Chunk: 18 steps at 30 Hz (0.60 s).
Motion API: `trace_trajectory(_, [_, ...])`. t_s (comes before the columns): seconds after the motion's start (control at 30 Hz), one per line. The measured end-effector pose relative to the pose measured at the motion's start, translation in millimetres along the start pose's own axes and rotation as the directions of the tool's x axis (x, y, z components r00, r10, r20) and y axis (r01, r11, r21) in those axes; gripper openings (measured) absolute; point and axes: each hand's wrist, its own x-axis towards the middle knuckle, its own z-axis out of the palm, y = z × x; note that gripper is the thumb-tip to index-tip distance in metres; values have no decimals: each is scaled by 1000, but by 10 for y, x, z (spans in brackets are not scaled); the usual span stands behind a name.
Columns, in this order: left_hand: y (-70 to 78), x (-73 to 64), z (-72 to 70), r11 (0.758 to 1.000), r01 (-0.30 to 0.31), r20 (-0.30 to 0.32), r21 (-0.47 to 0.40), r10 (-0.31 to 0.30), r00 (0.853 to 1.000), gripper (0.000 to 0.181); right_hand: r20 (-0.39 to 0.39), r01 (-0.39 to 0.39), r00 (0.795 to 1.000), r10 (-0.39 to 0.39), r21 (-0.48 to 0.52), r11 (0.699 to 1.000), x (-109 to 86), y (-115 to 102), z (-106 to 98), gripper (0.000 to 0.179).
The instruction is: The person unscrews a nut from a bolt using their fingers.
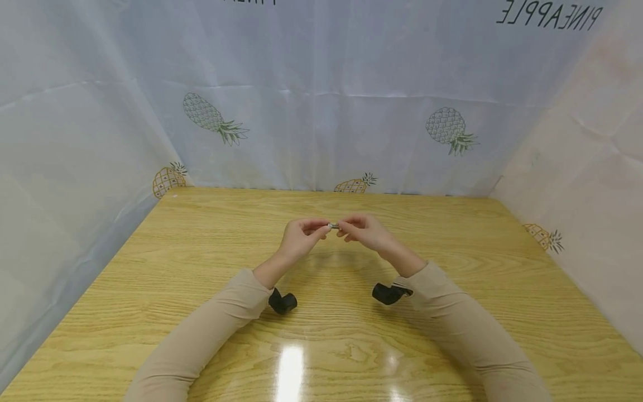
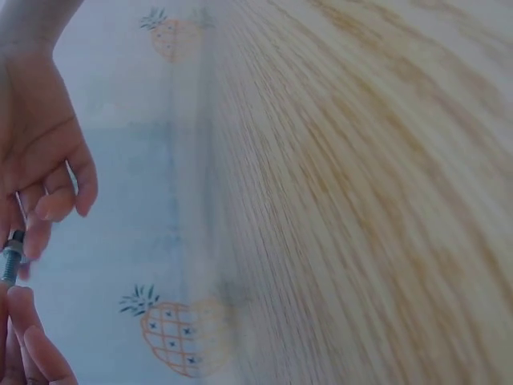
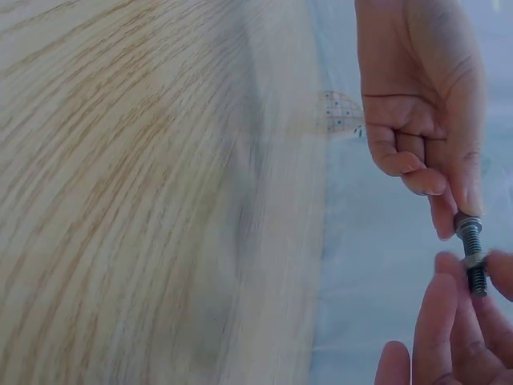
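Thumb and fingers of my left hand (image 1: 300,239) pinch a small metal bolt (image 3: 472,241) at its head. In the right wrist view this hand (image 3: 421,96) comes down from the top. Partway along the threaded shank sits a nut (image 3: 474,261), and the dark threaded tip sticks out past it. My right hand (image 1: 370,231) pinches around the nut, its fingers (image 3: 437,313) below in the right wrist view. In the left wrist view the bolt (image 2: 11,261) shows at the left edge between both hands. The hands hold it above the table.
The wooden table (image 1: 331,346) spreads beneath both arms. White curtains (image 1: 311,134) with pineapple prints hang behind it and at both sides. A black wrist-worn device (image 1: 283,301) hangs under the left sleeve, another black device (image 1: 388,293) under the right.
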Motion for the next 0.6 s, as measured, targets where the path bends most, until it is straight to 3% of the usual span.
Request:
trace_trajectory(0.2, [-2,1,-2,1000,5,0,-1,-5,1000,27,-8,57,998,-58,-24,998,-7,12,-12,45])
trace_trajectory(0.43, [6,-5,-5,1000,8,0,6,-8,1000,27,20,-14,1000,14,-40,999,-16,-23,-4,41])
trace_trajectory(0.6, [11,-11,-6,1000,10,-1,8,-10,1000,26,8,41,999,-41,-46,998,-30,-32,-1,39])
